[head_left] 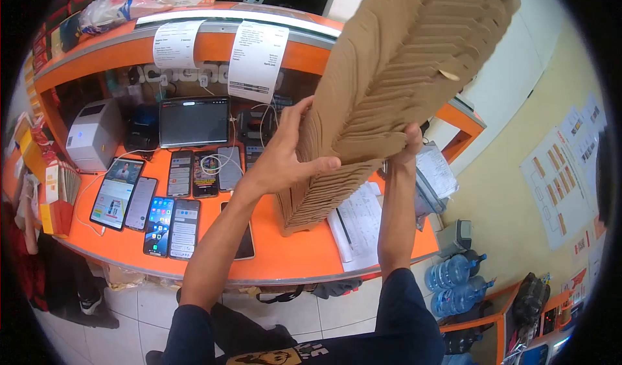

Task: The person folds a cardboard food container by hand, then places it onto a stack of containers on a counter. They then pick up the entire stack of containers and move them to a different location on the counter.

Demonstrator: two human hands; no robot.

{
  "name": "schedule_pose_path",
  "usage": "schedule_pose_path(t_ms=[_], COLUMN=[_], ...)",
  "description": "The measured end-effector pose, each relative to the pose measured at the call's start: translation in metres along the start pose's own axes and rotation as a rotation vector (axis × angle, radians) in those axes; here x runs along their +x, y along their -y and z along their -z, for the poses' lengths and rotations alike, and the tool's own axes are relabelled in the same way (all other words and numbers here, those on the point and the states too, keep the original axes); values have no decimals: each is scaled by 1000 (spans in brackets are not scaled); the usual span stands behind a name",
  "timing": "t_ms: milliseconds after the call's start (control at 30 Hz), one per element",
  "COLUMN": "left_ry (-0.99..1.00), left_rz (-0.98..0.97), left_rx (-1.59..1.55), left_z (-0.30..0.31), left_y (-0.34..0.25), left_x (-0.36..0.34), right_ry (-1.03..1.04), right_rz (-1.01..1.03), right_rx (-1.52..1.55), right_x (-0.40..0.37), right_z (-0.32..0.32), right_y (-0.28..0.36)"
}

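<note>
A tall brown parcel fills the upper middle of the head view, its surface covered in overlapping, ridged layers like strips of brown tape. It leans to the right, and its lower corner comes down over the orange counter. My left hand grips its left side, thumb across the near face and fingers around the edge. On the lower right side my right hand holds it, the thumb showing at the edge and the other fingers hidden. Handwritten papers lie beneath, beside my right forearm.
Several phones and a tablet lie left on the counter, with cables among them. A screen and a white label printer stand behind. Printed receipts hang from the shelf. Water jugs stand at right.
</note>
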State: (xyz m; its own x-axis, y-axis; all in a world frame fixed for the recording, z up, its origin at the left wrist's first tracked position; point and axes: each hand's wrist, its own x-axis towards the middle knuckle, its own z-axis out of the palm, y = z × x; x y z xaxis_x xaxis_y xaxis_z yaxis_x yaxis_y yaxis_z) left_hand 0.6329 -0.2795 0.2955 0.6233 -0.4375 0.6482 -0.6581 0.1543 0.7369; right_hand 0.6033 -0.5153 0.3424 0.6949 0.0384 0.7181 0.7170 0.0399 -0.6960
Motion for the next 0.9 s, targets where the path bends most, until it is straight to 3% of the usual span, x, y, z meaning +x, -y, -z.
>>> schedule_pose_path(t_ms=[200, 267, 400, 467, 600, 733, 867, 900], left_ry=[59, 65, 116, 18, 12, 61, 125, 112], left_rz=[-73, -62, -68, -175, -140, -100, -28, -105], left_rx=[81, 93, 142, 106, 83, 71, 12, 44], left_z=[1, 4, 4, -2, -8, -11, 0, 5], left_y=[-3, -4, -20, -34, -32, -16, -30, -32], left_x=[3, 3, 14, 24, 38, 32, 35, 40], right_ry=[80, -219, -149, 213, 112, 83, 136, 85], right_rz=[23, -178, -225, -66, -220, -211, -212, -156], right_rx=[134, 78, 127, -95, -82, -45, -240, -61], right_x=[-12, -22, -24, -22, -19, -26, -23, -18], right_z=[13, 0, 13, 23, 13, 2, 5, -3], right_y=[-9, 2, 5, -5, -5, -4, 6, 19])
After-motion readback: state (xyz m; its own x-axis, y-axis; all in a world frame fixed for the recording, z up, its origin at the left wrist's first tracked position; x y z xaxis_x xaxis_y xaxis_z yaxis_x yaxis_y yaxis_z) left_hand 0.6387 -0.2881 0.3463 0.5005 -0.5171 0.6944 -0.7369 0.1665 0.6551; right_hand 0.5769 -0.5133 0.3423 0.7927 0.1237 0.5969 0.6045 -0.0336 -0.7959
